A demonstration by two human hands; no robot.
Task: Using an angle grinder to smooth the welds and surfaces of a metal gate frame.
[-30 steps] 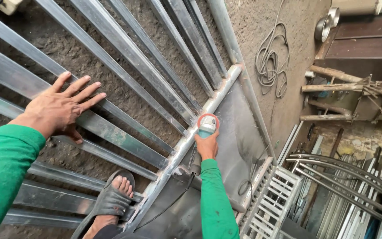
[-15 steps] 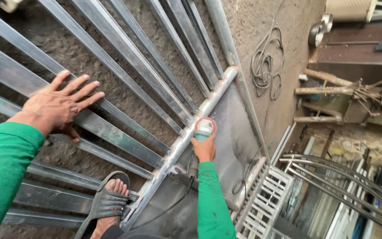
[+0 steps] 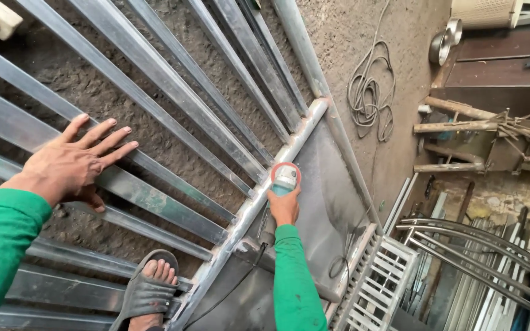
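Steel gate frame [image 3: 154, 79] flat on the ground, left hand [image 3: 75, 162] splayed, fingers spread across a bar. Right hand [image 3: 284, 205] wrapped tight around an angle grinder [image 3: 285, 178] at the frame's weld seam. Best kept steady, disc shallow along the joint, sandalled foot [image 3: 151, 288] clear.

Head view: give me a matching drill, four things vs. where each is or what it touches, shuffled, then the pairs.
1. left hand
2. right hand
3. sandalled foot
4. coiled cable

A. lies on the ground beside the gate
B. grips an angle grinder on the frame rail
C. flat on a metal bar
D. stands between the lower bars

Pairs: 1-C, 2-B, 3-D, 4-A
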